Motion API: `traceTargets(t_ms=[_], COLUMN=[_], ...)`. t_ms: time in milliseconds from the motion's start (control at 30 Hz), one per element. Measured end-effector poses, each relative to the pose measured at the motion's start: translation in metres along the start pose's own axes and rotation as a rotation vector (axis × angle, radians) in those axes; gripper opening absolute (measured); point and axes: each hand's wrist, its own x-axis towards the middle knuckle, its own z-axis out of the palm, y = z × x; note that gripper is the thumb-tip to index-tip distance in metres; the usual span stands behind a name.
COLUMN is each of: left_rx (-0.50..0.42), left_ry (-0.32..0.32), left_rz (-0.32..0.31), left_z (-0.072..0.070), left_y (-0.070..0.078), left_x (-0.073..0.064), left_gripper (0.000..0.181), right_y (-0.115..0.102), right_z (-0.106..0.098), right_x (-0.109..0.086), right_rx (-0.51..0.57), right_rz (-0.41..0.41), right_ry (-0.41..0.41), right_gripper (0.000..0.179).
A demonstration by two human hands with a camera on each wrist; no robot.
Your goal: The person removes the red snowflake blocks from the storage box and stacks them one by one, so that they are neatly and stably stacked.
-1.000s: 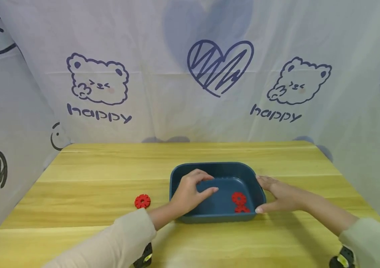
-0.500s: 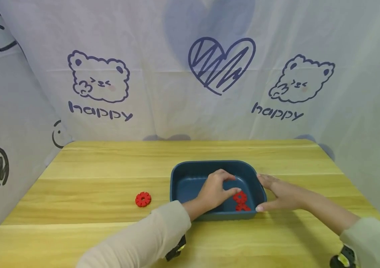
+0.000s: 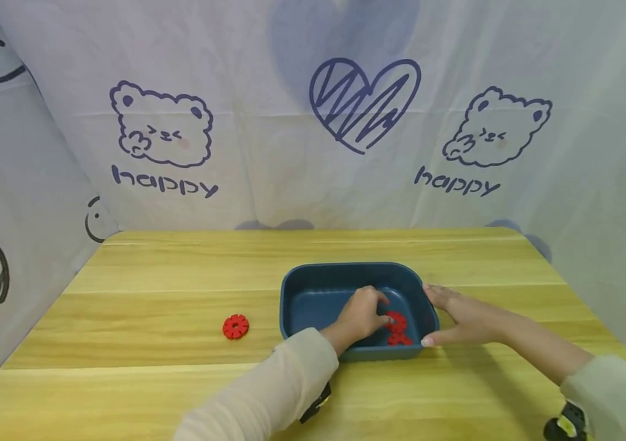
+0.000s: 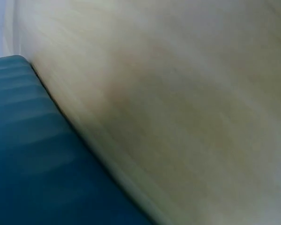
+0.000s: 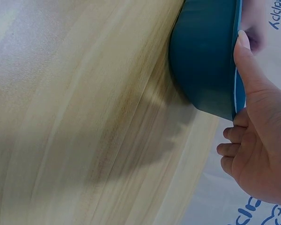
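The left hand [image 3: 358, 313] has moved rightward to a red disc [image 3: 399, 321] in the blue box [image 3: 387, 353], lower centre-right, bringing it within reach; its fingers look parted. The right hand [image 3: 467, 320] grips the box's end.

And here we are with long sleeves on both sides! The left sleeve [image 3: 269, 389] is plain pale cream, soft-looking and roomy, and look, the right sleeve [image 3: 616, 398] matches it, same colour, same loose cut. We follow the cloth along, and each ends in a straight, simple edge, leaving the left hand [image 3: 359, 312] and the right hand [image 3: 464, 318] bare. Now underneath: we spot a small black left device [image 3: 315, 405], angular, flecked with yellow. Across we go, and there's the right device [image 3: 565, 422], black again, rounded at one end, marked with brighter yellow; its finer details are too small for us.
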Motion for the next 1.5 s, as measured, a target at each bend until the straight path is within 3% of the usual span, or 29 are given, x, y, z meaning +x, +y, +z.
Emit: traceTargets(t_ms=[233,433,1033,1233,1500], left_rx=[0.123,0.182,0.226,0.173,0.166], left_ry=[-0.07,-0.076,-0.128,-0.179,-0.2], left_rz=[-0.013,0.016,0.057,0.04,0.071], left_z=[0.004,0.004,0.003,-0.005,-0.017], left_y=[-0.003,-0.003,-0.004,-0.007,-0.016], left_x=[0.004,0.005,0.009,0.009,0.005], left_gripper=[0.027,0.026,0.012,0.011,0.011], right_y=[0.0,0.0,0.0,0.0,0.0], right_z=[-0.001,-0.001,-0.002,-0.002,-0.003], right_x=[0.0,0.001,0.003,0.003,0.003], right_rx=[0.0,0.004,-0.01,-0.007,-0.011], right_rz=[0.011,0.025,0.02,0.008,-0.002], right_ry=[-0.01,-0.019,-0.021,-0.022,-0.028], right_gripper=[0.107,0.108,0.108,0.107,0.105])
